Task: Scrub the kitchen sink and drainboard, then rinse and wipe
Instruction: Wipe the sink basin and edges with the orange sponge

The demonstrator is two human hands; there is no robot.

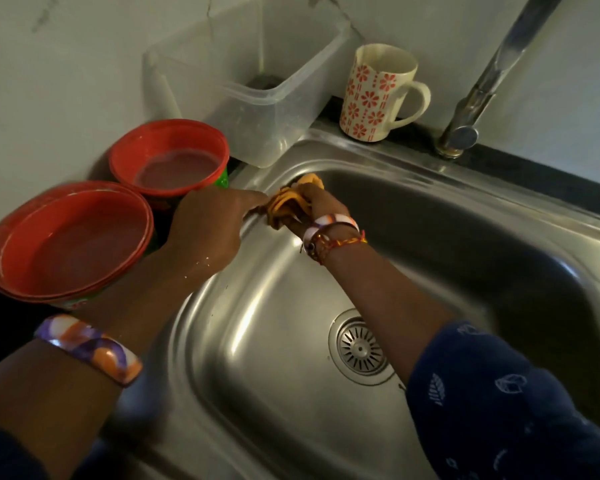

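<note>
Steel sink (257, 341), yellow cloth (289, 202) bunched at its 10 o'clock corner, both my hands on that rim.
My right hand (321, 207) has fingers curled round the cloth, pressing it where rim meets basin wall; bangle and threads on that wrist, blue patterned sleeve (499, 403) behind. My left hand (208, 230) lies on the rim at 9 o'clock, touching the cloth's edge; cannot tell if its fingers grip anything. Drain (361, 348) sits near the basin centre. Two red tubs (73, 244) at 9 o'clock on the counter, clear plastic box (257, 98) at 11, flowered mug (378, 95) at 12, tap (492, 81) at 1.
</note>
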